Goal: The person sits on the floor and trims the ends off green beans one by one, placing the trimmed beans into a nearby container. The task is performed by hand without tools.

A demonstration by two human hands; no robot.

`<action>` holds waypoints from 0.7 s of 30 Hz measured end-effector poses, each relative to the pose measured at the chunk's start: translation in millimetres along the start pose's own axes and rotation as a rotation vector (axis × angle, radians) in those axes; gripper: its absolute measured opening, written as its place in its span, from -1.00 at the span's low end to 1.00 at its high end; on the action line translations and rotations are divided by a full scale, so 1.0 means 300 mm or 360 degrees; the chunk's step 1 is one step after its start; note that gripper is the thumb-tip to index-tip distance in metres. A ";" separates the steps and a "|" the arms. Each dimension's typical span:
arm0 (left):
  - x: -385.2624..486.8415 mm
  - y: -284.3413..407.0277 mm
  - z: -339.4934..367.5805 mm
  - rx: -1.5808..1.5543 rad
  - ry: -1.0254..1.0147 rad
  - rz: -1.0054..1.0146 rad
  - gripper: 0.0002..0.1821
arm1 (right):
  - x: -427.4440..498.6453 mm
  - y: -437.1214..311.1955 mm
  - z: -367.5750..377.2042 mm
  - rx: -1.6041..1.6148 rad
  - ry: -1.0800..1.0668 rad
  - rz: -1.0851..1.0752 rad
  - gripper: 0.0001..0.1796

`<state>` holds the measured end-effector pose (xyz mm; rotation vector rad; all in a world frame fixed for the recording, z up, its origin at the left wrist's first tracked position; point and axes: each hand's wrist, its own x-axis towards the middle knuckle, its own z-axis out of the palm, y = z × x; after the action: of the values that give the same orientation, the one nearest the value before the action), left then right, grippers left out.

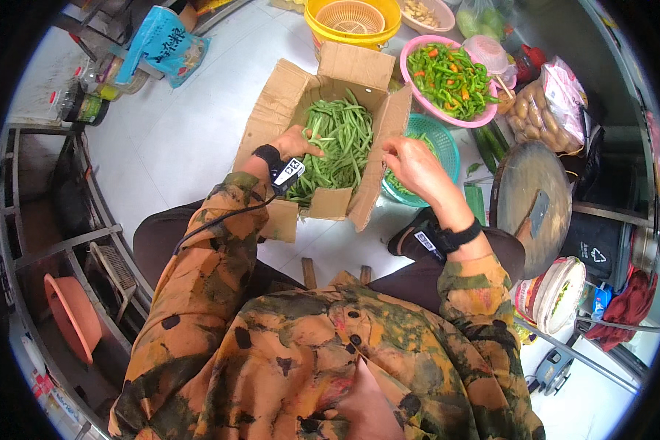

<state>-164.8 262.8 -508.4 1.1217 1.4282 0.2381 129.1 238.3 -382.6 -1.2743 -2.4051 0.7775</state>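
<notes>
An open cardboard box [382, 148] on the floor before me holds a heap of long green beans [344, 137]. My left hand [297, 143] reaches over the box's left side and touches the beans. Its thumb lies across them and its other fingertips are partly hidden, so a grip cannot be made out. My right hand [412, 162] is above the box's right flap and a teal plastic basket [447, 148], fingers curled towards the thumb. Anything small between them is too hidden to tell. Green bean pieces [399, 181] lie in that basket, partly behind the hand.
Beyond the basket stands a pink basin [489, 116] of green and orange peppers. A yellow bucket [355, 41] is behind the box. At right, a cleaver [539, 212] lies on a round chopping board [509, 181], near a bag of potatoes [536, 113]. Metal shelving [66, 245] runs along the left.
</notes>
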 end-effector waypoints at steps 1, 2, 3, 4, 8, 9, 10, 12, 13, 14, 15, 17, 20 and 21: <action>-0.040 0.024 -0.009 -0.0062 -0.0012 0.0027 -0.35 | 0.004 -0.012 0.013 -0.0017 0.0019 -0.0006 -0.83; -0.080 0.045 -0.016 -0.0075 0.0010 0.0115 -0.42 | 0.011 -0.025 0.024 -0.0033 0.0052 -0.0019 -0.83; -0.117 0.066 -0.025 -0.0112 -0.0027 0.0160 -0.45 | 0.019 -0.038 0.033 -0.0051 0.0084 -0.0033 -0.83; -0.154 0.084 -0.036 -0.0139 -0.0070 0.0202 -0.49 | 0.029 -0.049 0.039 -0.0026 0.0007 -0.0006 -0.82; -0.267 0.144 -0.055 -0.0174 -0.0148 0.0371 -0.55 | 0.061 -0.085 0.090 0.0035 0.0083 -0.0103 -0.68; -0.288 0.154 -0.053 -0.0182 -0.0165 0.0408 -0.56 | 0.065 -0.089 0.110 0.0038 0.0164 -0.0135 -0.64; -0.307 0.161 -0.055 -0.0175 -0.0150 0.0417 -0.58 | 0.068 -0.084 0.124 -0.0026 0.0175 -0.0196 -0.52; -0.333 0.171 -0.057 -0.0251 -0.0192 0.0459 -0.58 | 0.075 -0.071 0.160 -0.0067 0.0253 -0.0299 -0.59; -0.342 0.171 -0.056 -0.0283 -0.0222 0.0477 -0.58 | 0.078 -0.063 0.177 -0.0080 0.0297 -0.0365 -0.63; -0.346 0.172 -0.056 -0.0368 -0.0233 0.0460 -0.61 | 0.084 -0.053 0.188 -0.0046 0.0181 -0.0278 -0.68; -0.350 0.170 -0.055 -0.0380 -0.0213 0.0477 -0.58 | 0.092 -0.042 0.194 -0.0010 0.0073 -0.0204 -0.73; -0.353 0.164 -0.054 -0.0381 -0.0197 0.0518 -0.53 | 0.105 -0.026 0.193 0.0081 -0.0105 -0.0074 -0.81; -0.358 0.162 -0.050 -0.0236 -0.0193 0.0700 -0.33 | 0.113 -0.009 0.149 0.0243 -0.0183 0.0090 -0.89; -0.361 0.168 -0.045 0.0179 0.0090 0.0621 -0.30 | 0.107 -0.005 0.126 0.0293 -0.0135 0.0142 -0.90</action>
<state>-175.7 216.0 -398.3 1.4938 1.2747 0.4726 91.3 252.3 -411.5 -1.3055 -2.2909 1.0716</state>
